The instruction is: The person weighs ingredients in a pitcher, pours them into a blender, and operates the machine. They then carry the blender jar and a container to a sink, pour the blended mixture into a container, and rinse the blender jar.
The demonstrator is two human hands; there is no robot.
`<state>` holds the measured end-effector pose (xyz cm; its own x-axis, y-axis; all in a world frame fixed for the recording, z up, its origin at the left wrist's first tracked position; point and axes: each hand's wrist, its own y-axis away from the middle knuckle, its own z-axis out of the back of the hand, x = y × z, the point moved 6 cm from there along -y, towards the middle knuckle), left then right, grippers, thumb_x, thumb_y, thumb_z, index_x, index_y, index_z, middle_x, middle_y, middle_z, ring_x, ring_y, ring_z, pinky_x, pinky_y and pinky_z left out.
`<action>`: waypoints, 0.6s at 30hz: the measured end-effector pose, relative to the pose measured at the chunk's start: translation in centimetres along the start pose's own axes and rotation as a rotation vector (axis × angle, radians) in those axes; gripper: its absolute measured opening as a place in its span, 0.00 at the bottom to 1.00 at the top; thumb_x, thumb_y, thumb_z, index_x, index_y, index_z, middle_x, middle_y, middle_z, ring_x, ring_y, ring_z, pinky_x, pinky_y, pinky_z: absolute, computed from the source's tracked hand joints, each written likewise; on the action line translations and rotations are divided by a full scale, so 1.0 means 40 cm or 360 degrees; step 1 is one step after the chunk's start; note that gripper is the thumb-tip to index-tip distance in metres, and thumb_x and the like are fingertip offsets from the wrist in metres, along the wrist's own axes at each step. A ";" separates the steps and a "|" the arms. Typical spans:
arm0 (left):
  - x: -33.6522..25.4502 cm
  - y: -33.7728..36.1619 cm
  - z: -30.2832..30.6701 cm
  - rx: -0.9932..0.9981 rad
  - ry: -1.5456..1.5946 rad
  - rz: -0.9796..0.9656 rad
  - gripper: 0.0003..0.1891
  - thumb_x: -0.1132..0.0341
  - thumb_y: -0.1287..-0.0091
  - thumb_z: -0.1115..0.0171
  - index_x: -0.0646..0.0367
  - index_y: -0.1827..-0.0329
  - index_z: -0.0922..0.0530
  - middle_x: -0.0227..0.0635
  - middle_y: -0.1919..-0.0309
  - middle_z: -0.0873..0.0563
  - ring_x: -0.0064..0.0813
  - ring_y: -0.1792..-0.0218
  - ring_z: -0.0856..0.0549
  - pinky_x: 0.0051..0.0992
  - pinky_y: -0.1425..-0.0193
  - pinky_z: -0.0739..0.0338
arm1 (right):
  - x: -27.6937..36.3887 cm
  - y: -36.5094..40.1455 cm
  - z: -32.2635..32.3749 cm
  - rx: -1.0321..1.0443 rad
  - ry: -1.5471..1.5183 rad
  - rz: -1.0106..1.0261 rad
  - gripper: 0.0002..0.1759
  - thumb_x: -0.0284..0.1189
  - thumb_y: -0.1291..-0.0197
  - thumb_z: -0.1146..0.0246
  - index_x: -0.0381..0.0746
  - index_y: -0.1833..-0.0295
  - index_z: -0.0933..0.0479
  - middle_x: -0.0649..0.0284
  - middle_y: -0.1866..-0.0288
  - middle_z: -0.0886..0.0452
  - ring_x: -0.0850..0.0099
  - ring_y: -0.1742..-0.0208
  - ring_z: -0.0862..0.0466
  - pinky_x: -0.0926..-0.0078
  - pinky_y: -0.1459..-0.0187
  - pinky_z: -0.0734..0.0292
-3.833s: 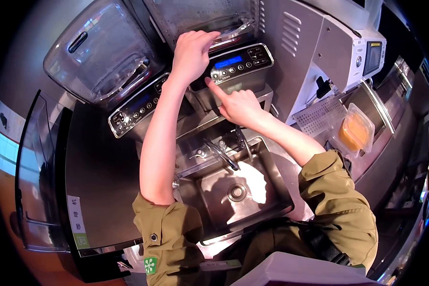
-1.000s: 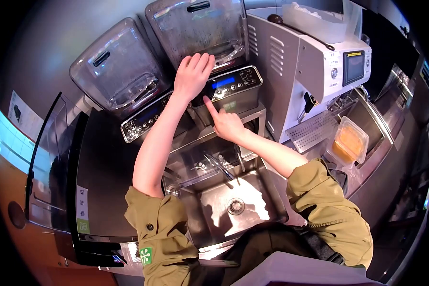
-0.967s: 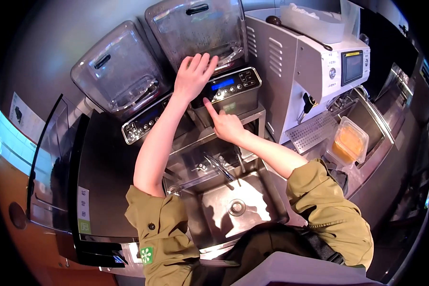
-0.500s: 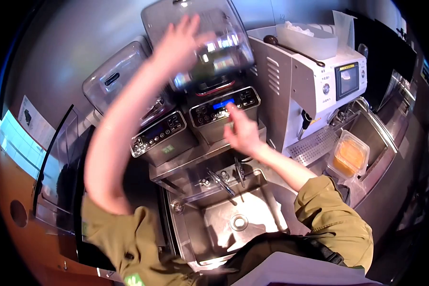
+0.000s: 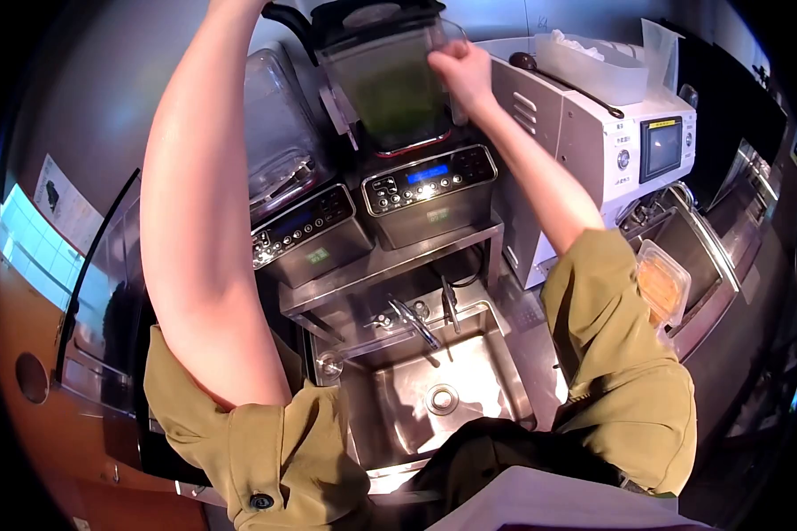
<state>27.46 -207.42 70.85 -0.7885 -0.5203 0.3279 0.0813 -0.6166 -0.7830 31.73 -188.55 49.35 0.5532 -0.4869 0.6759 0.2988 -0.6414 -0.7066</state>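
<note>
A blender jar (image 5: 390,102) with green contents and a black lid (image 5: 376,19) stands on a blender base (image 5: 434,199) with a lit blue display. My right hand (image 5: 463,73) is at the jar's upper right side, fingers curled closed beside a clear edge; whatever is between them is hidden. My left forearm (image 5: 195,177) reaches up past the jar's left side and leaves the frame at the top, so my left hand is out of sight. A black handle (image 5: 288,22) juts out left of the lid.
On the left is a second blender base (image 5: 314,234) under a clear cover (image 5: 274,124). A metal sink (image 5: 394,416) with taps lies below. To the right are a white machine (image 5: 584,150), a dark spoon (image 5: 571,88), a bin (image 5: 598,75) and a tub of orange food (image 5: 662,283).
The clear cover no longer hides the jar. My left hand has risen out of the frame, and my right hand has moved up from the control panel to the jar's right side.
</note>
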 end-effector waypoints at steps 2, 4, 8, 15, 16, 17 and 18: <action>0.003 0.002 -0.014 0.0111 0.0142 -0.0123 0.15 0.62 0.43 0.46 0.50 0.52 0.25 0.47 0.61 0.21 0.46 0.60 0.21 0.36 0.54 0.28 | 0.092 0.117 0.051 -0.0109 -0.0066 0.0057 0.07 0.26 0.64 0.38 0.34 0.82 0.29 0.67 0.85 0.27 0.81 0.80 0.30 0.83 0.77 0.34; 0.041 0.004 -0.065 0.0304 0.0029 -0.0015 0.19 0.61 0.46 0.43 0.49 0.50 0.27 0.43 0.58 0.23 0.41 0.61 0.21 0.35 0.59 0.27 | 0.180 0.221 0.139 -0.0141 -0.0180 -0.0003 0.06 0.23 0.64 0.39 0.35 0.83 0.30 0.70 0.85 0.29 0.83 0.81 0.31 0.85 0.78 0.36; -0.154 0.235 -0.032 -0.0003 -0.0304 -0.0711 0.22 0.65 0.45 0.44 0.51 0.45 0.34 0.35 0.54 0.26 0.34 0.58 0.24 0.31 0.56 0.30 | 0.285 0.486 0.326 -0.0098 -0.0375 -0.0351 0.05 0.20 0.63 0.40 0.38 0.82 0.31 0.73 0.85 0.30 0.87 0.82 0.33 0.88 0.81 0.41; -0.345 0.524 -0.216 0.0030 -0.0062 -0.0353 0.11 0.67 0.42 0.47 0.57 0.57 0.25 0.35 0.58 0.24 0.35 0.55 0.25 0.32 0.54 0.32 | 0.273 0.957 0.517 -0.0126 0.0205 -0.1027 0.11 0.25 0.67 0.36 0.36 0.75 0.30 0.68 0.83 0.27 0.82 0.80 0.30 0.82 0.77 0.33; -0.447 0.566 -0.129 0.0116 0.0740 -0.0124 0.08 0.68 0.41 0.48 0.62 0.64 0.23 0.38 0.64 0.21 0.35 0.63 0.21 0.31 0.60 0.28 | 0.242 1.020 0.528 -0.0135 0.0175 -0.1060 0.11 0.26 0.68 0.36 0.37 0.77 0.31 0.67 0.84 0.27 0.81 0.81 0.30 0.81 0.78 0.33; -0.555 0.627 -0.061 0.0300 0.1542 0.0111 0.08 0.69 0.40 0.48 0.63 0.64 0.23 0.41 0.68 0.19 0.34 0.68 0.20 0.30 0.64 0.27 | 0.223 1.071 0.538 -0.0147 0.0137 -0.1092 0.11 0.26 0.69 0.36 0.37 0.78 0.31 0.67 0.84 0.28 0.80 0.81 0.30 0.80 0.78 0.34; -0.666 0.701 0.010 0.0627 0.1791 0.0027 0.07 0.70 0.42 0.46 0.62 0.65 0.23 0.41 0.68 0.19 0.31 0.68 0.19 0.27 0.63 0.27 | 0.250 1.076 0.550 -0.0010 0.0543 -0.1076 0.11 0.26 0.70 0.36 0.38 0.80 0.32 0.66 0.86 0.31 0.77 0.83 0.31 0.77 0.79 0.34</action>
<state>50.99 -211.09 40.36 -0.8612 0.1590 -0.4827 0.1235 -0.8559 -0.5023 67.23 -208.00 21.10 -0.0206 -0.1419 0.9897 0.4824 -0.8684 -0.1145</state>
